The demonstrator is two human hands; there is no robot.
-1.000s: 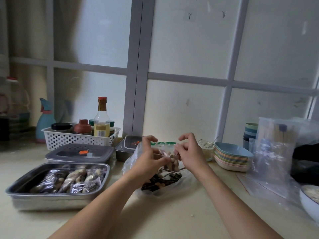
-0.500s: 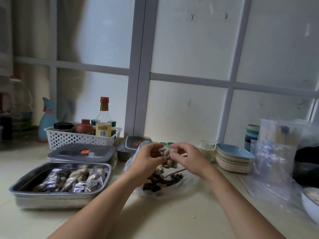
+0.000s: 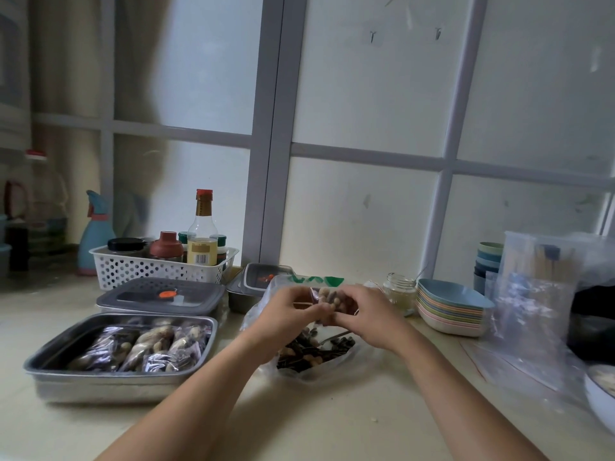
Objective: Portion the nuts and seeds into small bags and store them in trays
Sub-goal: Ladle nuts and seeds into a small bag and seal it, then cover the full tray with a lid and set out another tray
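**Beige counter, a small bag of nuts pinched between two hands**

Beige counter [image 3: 332, 420] fills the foreground, with two bare forearms reaching forward across it. At the near right edge sits part of a white bowl [image 3: 599, 397]. To the left stands a rectangular steel tray [image 3: 119, 384], and several small filled clear bags [image 3: 143, 344] of dark seeds and pale nuts lie side by side in it.

Ahead of the forearms, a large crumpled clear plastic bag [image 3: 312, 356] lies open on the counter with a heap of dark seeds and pale nuts inside. Just above it the left hand [image 3: 283, 314] and the right hand [image 3: 372, 317] meet, close together, fingers curled. Both pinch a small clear bag of pale nuts [image 3: 327, 299] between them, held off the counter.

Behind the tray rests a grey lidded container with an orange tab [image 3: 159, 296], and a smaller lidded steel container [image 3: 253, 281] stands beside it. To the right are a small glass jar [image 3: 399, 289], a stack of pastel shallow dishes [image 3: 449, 307] and a pile of clear zip bags [image 3: 532, 294]. Farther back, a white perforated basket [image 3: 159, 267] holds a red-capped bottle [image 3: 202, 234] and some jars, with a blue spray bottle [image 3: 95, 234] to its left. Frosted window panes in a grey frame [image 3: 273, 128] close the view.
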